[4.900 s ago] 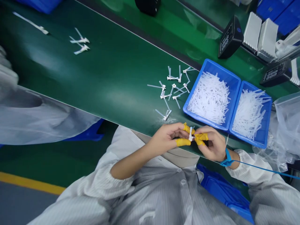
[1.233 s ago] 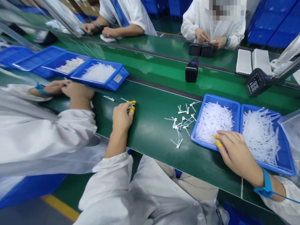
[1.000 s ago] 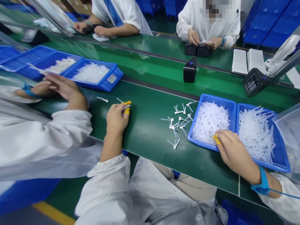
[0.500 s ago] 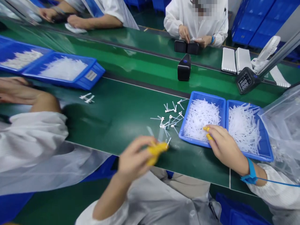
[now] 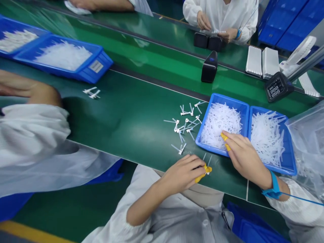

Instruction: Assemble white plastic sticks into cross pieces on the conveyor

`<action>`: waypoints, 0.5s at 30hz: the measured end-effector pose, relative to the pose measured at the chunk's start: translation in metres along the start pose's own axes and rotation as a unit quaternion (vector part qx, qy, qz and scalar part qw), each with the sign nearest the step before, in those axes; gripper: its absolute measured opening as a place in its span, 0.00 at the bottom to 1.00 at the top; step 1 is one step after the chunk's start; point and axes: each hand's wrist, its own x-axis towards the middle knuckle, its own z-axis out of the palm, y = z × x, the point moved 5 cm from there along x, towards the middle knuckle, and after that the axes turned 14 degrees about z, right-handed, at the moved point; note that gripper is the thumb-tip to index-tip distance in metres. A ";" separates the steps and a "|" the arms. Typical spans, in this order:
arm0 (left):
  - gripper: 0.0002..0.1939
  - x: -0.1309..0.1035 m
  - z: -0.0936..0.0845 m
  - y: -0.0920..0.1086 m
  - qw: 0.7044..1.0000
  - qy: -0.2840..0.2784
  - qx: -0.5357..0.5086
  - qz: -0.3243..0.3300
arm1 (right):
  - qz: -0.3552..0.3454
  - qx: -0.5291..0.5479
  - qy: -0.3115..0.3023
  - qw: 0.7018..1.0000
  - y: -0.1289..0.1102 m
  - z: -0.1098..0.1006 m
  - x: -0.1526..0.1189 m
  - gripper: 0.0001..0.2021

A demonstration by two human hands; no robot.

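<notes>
Left hand pinches a white piece; right hand at binned strips, grip unclear: best tease out one cleanly.

4 blu trays, 2 own hands, abt 9 loose clips ctr, 2 L.

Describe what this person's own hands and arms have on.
White sleeves, loose and gathered at the ends. The left hand and right hand wear yellow finger covers; the right also has a blue wristband with a thin blue cord.
</notes>
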 end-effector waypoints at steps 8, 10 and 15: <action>0.06 0.001 -0.006 -0.011 0.990 0.083 -0.110 -0.038 | 0.010 0.065 0.018 0.998 -0.002 -0.011 0.002 0.23; 0.06 0.000 -0.005 -0.012 0.989 0.085 -0.113 -0.040 | 0.013 0.070 0.018 0.997 -0.002 -0.012 0.002 0.22; 0.07 0.000 -0.006 -0.010 0.992 0.072 -0.096 -0.041 | 0.021 0.045 0.010 0.999 -0.002 -0.010 0.002 0.18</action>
